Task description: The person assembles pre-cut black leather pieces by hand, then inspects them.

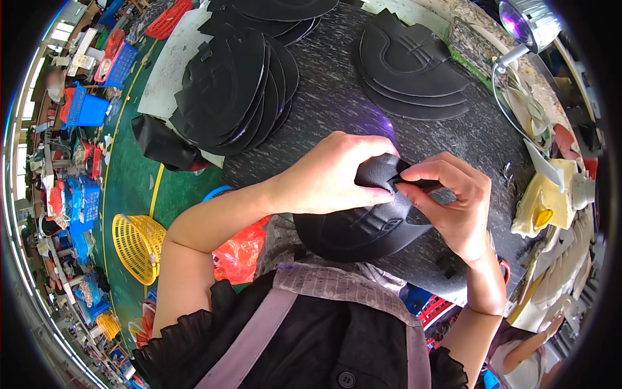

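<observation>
A black leather-like shoe upper (353,230) is bent between my two hands, near the table's front edge. My left hand (334,170) grips its raised, folded part from the left, the thumb lying along the lower side. From the right, my right hand (453,198) pinches the edge of the same piece between thumb and index finger. Whatever sits right between those fingertips is too small to make out. Raised bars show on the part hanging toward me. More flat black uppers lie beyond my hands: a fanned stack (227,91) at left and a smaller stack (408,61) at right.
The dark speckled table (324,97) carries the stacks. A lamp (528,26) on a bent metal arm stands far right, near a yellow cloth (547,201). On the green floor at left are a yellow basket (139,246) and blue crates (84,194). Another person (525,356) is at lower right.
</observation>
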`<state>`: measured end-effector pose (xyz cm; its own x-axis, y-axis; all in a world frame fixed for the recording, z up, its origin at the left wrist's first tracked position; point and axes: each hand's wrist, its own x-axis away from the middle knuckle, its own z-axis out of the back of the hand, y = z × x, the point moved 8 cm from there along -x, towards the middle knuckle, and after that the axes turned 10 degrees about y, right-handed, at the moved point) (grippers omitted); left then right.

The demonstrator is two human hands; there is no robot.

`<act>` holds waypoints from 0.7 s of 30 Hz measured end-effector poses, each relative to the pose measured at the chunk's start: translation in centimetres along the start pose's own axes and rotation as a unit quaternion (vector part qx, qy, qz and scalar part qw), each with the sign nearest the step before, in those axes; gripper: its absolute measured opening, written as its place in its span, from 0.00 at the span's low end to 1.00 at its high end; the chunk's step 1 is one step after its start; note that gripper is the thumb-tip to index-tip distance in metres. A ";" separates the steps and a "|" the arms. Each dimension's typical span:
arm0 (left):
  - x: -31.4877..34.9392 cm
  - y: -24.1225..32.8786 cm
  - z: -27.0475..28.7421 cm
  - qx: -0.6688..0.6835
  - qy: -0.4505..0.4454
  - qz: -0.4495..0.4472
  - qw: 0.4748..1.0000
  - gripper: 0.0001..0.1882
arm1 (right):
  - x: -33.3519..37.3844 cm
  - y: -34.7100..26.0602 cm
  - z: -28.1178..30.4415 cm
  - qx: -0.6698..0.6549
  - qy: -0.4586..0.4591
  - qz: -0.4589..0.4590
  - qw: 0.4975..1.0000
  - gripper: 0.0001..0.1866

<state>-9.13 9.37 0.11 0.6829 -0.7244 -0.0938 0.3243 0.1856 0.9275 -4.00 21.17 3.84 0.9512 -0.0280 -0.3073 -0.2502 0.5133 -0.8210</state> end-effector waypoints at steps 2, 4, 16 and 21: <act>0.3 -0.1 0.2 0.014 0.007 0.000 1.000 0.21 | -0.1 0.1 -0.3 -0.007 -0.006 -0.003 1.000 0.09; 0.6 -0.7 0.0 0.046 -0.003 0.046 0.998 0.21 | 0.0 0.3 -0.5 -0.017 -0.010 -0.008 1.000 0.09; 1.9 -1.0 0.6 0.091 0.066 0.021 0.993 0.17 | 2.4 -2.5 -1.1 0.178 0.074 0.321 0.927 0.13; 2.1 -0.4 0.8 0.072 0.045 -0.004 0.996 0.13 | 2.3 -2.2 1.0 0.019 0.034 0.166 0.985 0.09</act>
<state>-8.32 7.25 -0.13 0.7395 -0.6611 -0.1272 0.2365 0.0781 0.9685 -1.07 20.82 5.47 0.8036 0.0893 -0.5884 -0.5366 0.5362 -0.6516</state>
